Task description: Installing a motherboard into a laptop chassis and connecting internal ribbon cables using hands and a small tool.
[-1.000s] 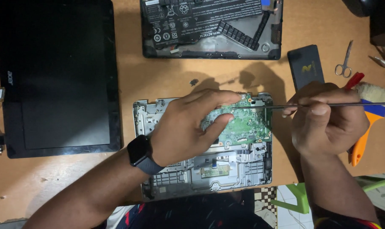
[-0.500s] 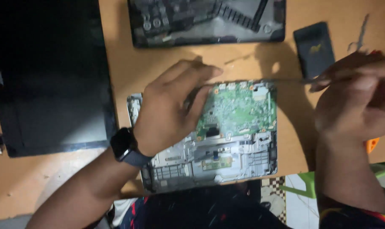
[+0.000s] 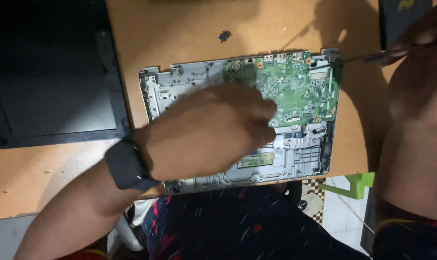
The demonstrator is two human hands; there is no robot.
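Observation:
An opened grey laptop base [image 3: 180, 84] lies on the wooden table with a green circuit board [image 3: 295, 84] in its upper right part. My left hand [image 3: 209, 130], with a dark watch on the wrist, rests over the middle of the base, its fingertips at the board's lower left edge; the hand is blurred. My right hand [image 3: 416, 82] is at the right edge of the view and holds a thin screwdriver [image 3: 368, 58] whose tip points at the base's top right corner.
A black laptop lid [image 3: 50, 91] lies flat at the left. A dark flat case [image 3: 397, 19] sits at the top right. The table's front edge runs just below the base, with tiled floor and a green stool [image 3: 353, 185] beyond it.
The view has dropped closer to the base. My left hand slid from the board's top down to its lower left. The screwdriver tip now sits at the base's top right corner.

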